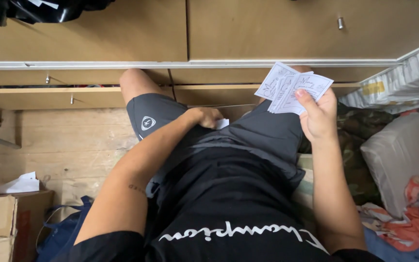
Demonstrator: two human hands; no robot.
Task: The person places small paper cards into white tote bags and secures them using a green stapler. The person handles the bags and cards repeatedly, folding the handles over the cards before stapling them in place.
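Paper slips [292, 90], white and printed in dark ink, fan out from the right hand [319, 116], whose thumb pins them against curled fingers above the right thigh, so a fair stack is gathered already. The left hand [204, 116] rests closed in the lap on the dark grey shorts [263, 133], fingers bent over the corner of another white slip [222, 123] that peeps out beside the knuckles; how firmly it is pinched I cannot tell. By my reading that slip has yet to join the fan, and wooden drawers [88, 94] stand ahead.
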